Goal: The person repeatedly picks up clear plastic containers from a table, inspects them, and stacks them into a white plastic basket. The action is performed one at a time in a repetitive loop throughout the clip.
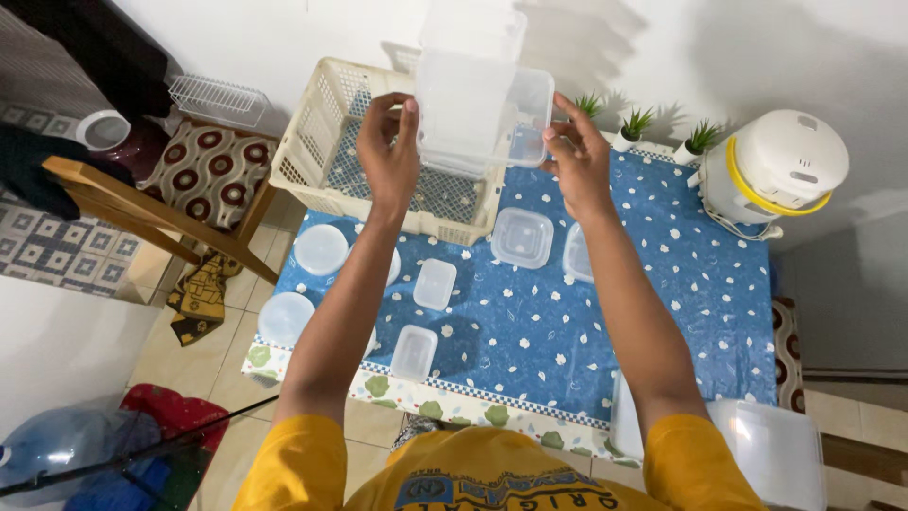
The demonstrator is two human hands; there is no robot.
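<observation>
Two hands, one stack of clear plastic tubs, upper centre of frame.
Left hand and right hand grip the stack of tubs from either side, fingers curled on its walls, above the cream basket; loose lids on blue table.

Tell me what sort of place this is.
Most likely a home kitchen or dining corner. A rice cooker stands on a table under a blue flowered cloth, clear food containers lie across it, and a cushioned wooden chair sits beside it on a tiled floor.
</observation>
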